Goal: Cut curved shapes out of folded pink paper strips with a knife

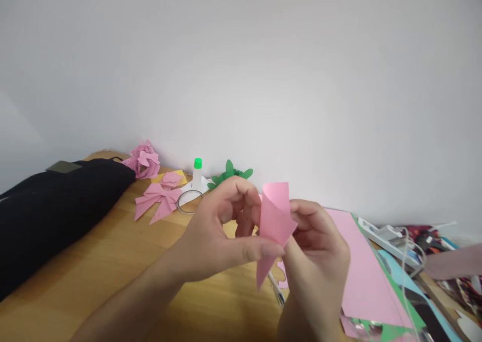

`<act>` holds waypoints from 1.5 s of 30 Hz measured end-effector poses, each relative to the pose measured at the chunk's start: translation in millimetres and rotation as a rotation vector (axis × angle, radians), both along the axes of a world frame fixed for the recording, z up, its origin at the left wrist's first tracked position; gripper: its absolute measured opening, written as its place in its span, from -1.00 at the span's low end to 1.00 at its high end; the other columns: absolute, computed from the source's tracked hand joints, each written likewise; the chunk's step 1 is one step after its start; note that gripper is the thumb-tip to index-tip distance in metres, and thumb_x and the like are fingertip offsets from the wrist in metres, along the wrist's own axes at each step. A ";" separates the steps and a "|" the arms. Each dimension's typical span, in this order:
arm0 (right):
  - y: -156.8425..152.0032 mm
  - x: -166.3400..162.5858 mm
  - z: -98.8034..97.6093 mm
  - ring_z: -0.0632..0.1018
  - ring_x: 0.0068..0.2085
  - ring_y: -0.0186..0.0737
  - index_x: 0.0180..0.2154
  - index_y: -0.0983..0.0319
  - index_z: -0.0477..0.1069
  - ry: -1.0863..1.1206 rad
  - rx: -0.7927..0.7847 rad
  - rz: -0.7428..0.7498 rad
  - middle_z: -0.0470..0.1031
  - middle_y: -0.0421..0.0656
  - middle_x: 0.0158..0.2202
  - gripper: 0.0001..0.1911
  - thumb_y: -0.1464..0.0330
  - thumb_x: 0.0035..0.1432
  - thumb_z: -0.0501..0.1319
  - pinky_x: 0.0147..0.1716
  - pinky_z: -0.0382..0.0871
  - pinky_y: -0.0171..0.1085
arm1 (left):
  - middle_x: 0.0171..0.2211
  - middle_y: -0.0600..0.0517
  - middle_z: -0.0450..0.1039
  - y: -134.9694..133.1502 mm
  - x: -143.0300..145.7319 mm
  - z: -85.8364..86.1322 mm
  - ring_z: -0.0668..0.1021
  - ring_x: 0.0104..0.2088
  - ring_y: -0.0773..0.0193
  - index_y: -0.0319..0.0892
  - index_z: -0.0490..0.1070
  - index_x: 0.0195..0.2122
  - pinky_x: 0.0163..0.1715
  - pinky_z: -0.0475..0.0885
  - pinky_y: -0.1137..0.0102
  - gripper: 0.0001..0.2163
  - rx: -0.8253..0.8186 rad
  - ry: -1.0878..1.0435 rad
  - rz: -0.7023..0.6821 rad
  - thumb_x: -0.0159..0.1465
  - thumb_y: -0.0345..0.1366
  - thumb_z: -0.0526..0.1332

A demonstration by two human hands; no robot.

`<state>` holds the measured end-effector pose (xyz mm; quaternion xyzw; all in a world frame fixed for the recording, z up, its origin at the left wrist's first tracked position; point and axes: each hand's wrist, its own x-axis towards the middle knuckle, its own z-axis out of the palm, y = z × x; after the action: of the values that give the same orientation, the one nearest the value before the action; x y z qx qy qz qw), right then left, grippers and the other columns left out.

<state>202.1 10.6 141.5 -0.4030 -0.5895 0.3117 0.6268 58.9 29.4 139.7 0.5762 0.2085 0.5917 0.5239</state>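
Observation:
Held up above the wooden table is a piece of pink paper (276, 214), curled and folded with a pointed lower end. My left hand (226, 231) pinches it from the left, thumb across its front near the bottom. On the other side, my right hand (316, 251) grips its right edge, fingers bent behind and beside it. Part of the paper is covered by my fingers. Beyond my left hand lie a pink paper bow (158, 199), a metal ring (184, 209) and a glue stick (197, 174) with a green cap, standing upright.
Green paper leaves (229, 174) and a crumpled pink paper flower (143, 161) sit by the wall. A black bag (56, 216) takes up the left side. Stacked pink sheets (369, 276), a power strip (387, 239) and a white cable are at right. A pen (276, 289) lies below my hands.

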 end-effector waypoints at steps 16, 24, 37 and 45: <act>-2.6 2.4 7.3 0.57 -0.43 -0.41 -0.24 0.07 0.55 -0.136 0.053 0.071 0.59 -0.34 -0.43 -0.91 0.39 0.23 0.31 -0.41 0.50 -0.42 | -0.47 0.18 0.42 -6.4 -2.9 1.3 0.42 -0.44 0.40 -0.05 0.49 -0.35 -0.47 0.36 0.52 -0.92 0.106 0.343 0.370 0.19 -0.33 0.38; -4.4 8.4 9.5 0.50 -0.52 -0.46 -0.31 0.09 0.56 -0.112 0.030 0.047 0.55 -0.35 -0.51 -0.89 0.44 0.20 0.32 -0.53 0.40 -0.47 | -0.33 0.22 0.58 -10.8 -5.7 2.8 0.56 -0.36 0.39 0.06 0.56 -0.22 -0.37 0.49 0.56 -0.83 0.078 0.342 0.292 0.18 -0.32 0.42; -6.7 8.4 9.3 0.52 -0.56 -0.42 -0.29 0.07 0.59 -0.109 0.028 -0.021 0.59 -0.33 -0.51 -0.84 0.48 0.14 0.36 -0.60 0.43 -0.45 | -0.43 0.16 0.63 -13.1 -6.3 11.7 0.64 -0.42 0.36 -0.08 0.60 -0.35 -0.44 0.55 0.58 -0.92 -0.118 0.254 0.173 0.27 -0.33 0.32; -6.1 8.9 9.0 0.52 -0.57 -0.41 -0.29 0.06 0.59 -0.119 0.044 -0.037 0.56 -0.33 -0.54 -0.82 0.49 0.15 0.35 -0.60 0.44 -0.44 | -0.45 0.20 0.59 -13.1 -7.4 10.6 0.60 -0.43 0.41 -0.06 0.57 -0.35 -0.46 0.49 0.60 -0.91 -0.082 0.295 0.174 0.31 -0.32 0.30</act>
<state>210.9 4.5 150.5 -0.4180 -0.6249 0.2624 0.6049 51.5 16.4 150.2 0.6147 0.3559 0.5350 0.4574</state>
